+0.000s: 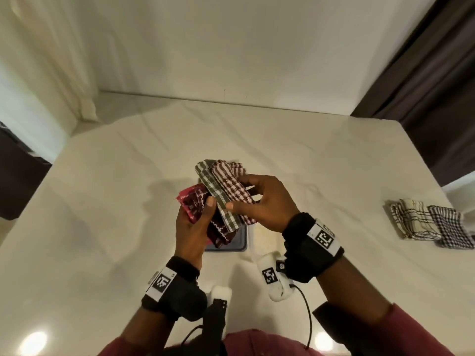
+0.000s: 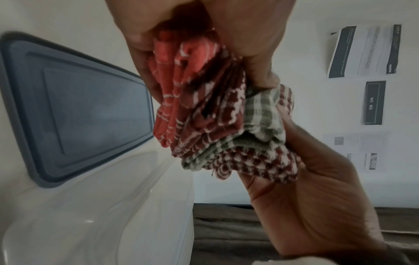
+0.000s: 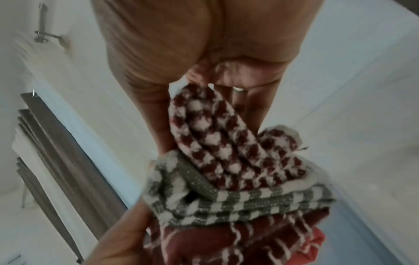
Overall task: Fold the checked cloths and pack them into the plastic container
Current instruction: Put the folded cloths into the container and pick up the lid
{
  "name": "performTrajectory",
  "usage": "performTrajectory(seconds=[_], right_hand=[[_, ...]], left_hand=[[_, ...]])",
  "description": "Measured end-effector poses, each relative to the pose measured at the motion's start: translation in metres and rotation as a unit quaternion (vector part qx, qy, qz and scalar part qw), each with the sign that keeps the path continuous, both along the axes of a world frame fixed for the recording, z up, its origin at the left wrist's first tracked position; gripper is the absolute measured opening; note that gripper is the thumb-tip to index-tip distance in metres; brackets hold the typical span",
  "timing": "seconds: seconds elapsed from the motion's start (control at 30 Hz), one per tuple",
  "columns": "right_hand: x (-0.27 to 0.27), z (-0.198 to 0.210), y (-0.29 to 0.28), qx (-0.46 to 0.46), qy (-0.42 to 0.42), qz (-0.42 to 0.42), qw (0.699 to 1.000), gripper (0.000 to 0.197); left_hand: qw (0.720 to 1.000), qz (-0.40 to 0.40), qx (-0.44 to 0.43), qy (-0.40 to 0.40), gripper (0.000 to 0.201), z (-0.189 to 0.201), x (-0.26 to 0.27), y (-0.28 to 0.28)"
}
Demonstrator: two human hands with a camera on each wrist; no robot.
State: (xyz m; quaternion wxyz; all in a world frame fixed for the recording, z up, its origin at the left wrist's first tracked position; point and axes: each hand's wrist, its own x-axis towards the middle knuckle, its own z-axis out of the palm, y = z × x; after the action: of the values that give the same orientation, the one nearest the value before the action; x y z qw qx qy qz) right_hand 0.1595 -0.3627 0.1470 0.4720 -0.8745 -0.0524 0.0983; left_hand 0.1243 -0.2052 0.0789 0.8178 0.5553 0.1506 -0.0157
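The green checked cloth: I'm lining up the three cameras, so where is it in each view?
Head: green checked cloth, centre, between both hands.
Left wrist: centre-right, under the thumb.
Right wrist: lower centre.
Shared landmark: the maroon houndstooth cloth lying against it.

Plastic container mostly hidden behind held cloths, right hand's fingers partly hidden, wall papers unreadably blurred

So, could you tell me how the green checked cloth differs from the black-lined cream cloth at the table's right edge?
The green checked cloth has broad green-and-white checks and is gripped in both hands; the cream cloth has thin dark lines and lies untouched on the table. Both are folded.
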Motion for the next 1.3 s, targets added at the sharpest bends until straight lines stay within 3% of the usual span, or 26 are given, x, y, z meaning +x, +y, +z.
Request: performTrajectory(seconds=[0.1, 0.23, 0.3, 0.37, 0.43, 0.5, 0.57, 0.7, 0.77, 0.83, 0.93, 1.07, 1.3], right_hand=[[0.002, -0.003, -0.001, -0.039, -0.009, 0.032, 0.999, 0.048], [0.011, -0.010, -0.005, 0.023, 0.007, 0.087, 0.996, 0.020], [0.016, -0.012, -0.018, 0.098, 0.021, 0.055, 0.993, 0.011], [0.020, -0.014, -0.038, 0.149, -0.002, -0.043, 0.988, 0.012], [0.027, -0.018, -0.060, 0.099, -0.047, -0.119, 0.987, 0.013], [0.035, -0.024, -0.074, -0.019, -0.090, -0.139, 0.986, 0.017], [0.046, -0.033, -0.076, -0.123, -0.137, -0.113, 0.976, 0.024], [0.053, -0.058, -0.056, -0.292, -0.148, -0.006, 0.945, 0.029], [0.055, -0.071, -0.051, -0.368, -0.128, 0.026, 0.921, 0.042], [0.059, -0.081, -0.052, -0.427, -0.058, 0.039, 0.902, 0.060], [0.066, -0.089, -0.058, -0.485, 0.014, 0.052, 0.873, 0.059], [0.074, -0.106, -0.052, -0.528, 0.026, 0.071, 0.846, 0.050], [0.073, -0.130, -0.048, -0.502, 0.068, 0.180, 0.843, 0.043]], left_hand=[[1.000, -0.014, 0.008, 0.011, 0.081, 0.002, 0.002, 0.001], [0.998, 0.028, 0.006, 0.051, 0.046, -0.003, 0.008, 0.005], [0.996, 0.041, -0.013, 0.072, 0.041, -0.009, 0.009, 0.012], [0.995, 0.051, -0.031, 0.086, 0.042, -0.014, 0.008, 0.021], [0.991, 0.069, -0.050, 0.098, 0.049, -0.021, 0.004, 0.030], [0.988, 0.086, -0.063, 0.112, 0.055, -0.029, -0.001, 0.034], [0.985, 0.098, -0.074, 0.121, 0.053, -0.035, -0.005, 0.037], [0.984, 0.091, -0.079, 0.129, 0.042, -0.035, -0.015, 0.035], [0.985, 0.092, -0.074, 0.128, 0.049, -0.034, -0.017, 0.038], [0.985, 0.097, -0.069, 0.125, 0.055, -0.034, -0.017, 0.042], [0.986, 0.101, -0.066, 0.119, 0.055, -0.038, -0.016, 0.045], [0.986, 0.092, -0.065, 0.125, 0.054, -0.041, -0.016, 0.040], [0.990, 0.063, -0.052, 0.119, 0.050, -0.037, -0.016, 0.040]])
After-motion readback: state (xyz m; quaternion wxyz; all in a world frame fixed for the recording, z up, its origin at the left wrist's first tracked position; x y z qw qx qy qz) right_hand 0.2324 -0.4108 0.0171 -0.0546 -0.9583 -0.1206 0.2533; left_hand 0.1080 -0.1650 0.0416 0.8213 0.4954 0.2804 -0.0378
